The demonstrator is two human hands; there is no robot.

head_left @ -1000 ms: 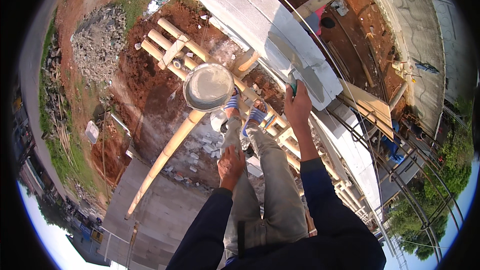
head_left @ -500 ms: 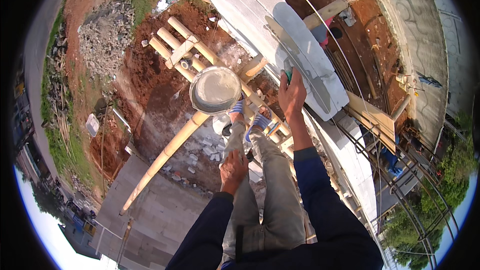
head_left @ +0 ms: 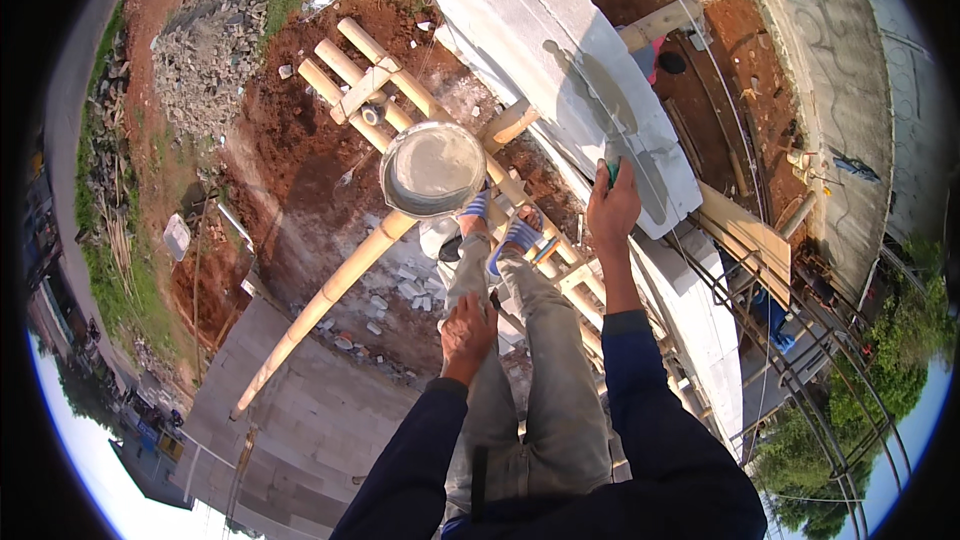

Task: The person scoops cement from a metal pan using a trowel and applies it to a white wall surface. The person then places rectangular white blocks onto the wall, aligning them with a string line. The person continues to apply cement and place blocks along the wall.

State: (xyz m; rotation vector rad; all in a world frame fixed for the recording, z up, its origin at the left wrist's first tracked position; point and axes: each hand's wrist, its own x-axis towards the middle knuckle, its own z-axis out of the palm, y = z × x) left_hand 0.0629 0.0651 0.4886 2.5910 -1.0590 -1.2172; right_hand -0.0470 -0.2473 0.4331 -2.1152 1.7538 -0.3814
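My right hand (head_left: 613,208) is closed round the green handle of a trowel (head_left: 611,170), at the top of a pale block wall (head_left: 520,10). Wet grey mortar (head_left: 650,185) coats part of that wall top in a long streak beside the hand. My left hand (head_left: 467,338) hangs in front of my leg with its fingers curled; what they hold, if anything, I cannot make out. Beyond it, a round bucket (head_left: 400,202) of grey mortar rests on bamboo poles (head_left: 395,80), just past my sandalled feet (head_left: 515,235).
I am up on bamboo scaffolding, with one long pole (head_left: 320,305) slanting to the lower left. A taut string (head_left: 725,110) runs along the wall. Steel bars (head_left: 800,380) jut out at the right. Rubble (head_left: 210,65) and broken blocks lie on the ground below.
My right hand has moved slightly right and nearer along the wall top with the trowel. The mortar streak has a changed outline. My left hand stays nearly where it was.
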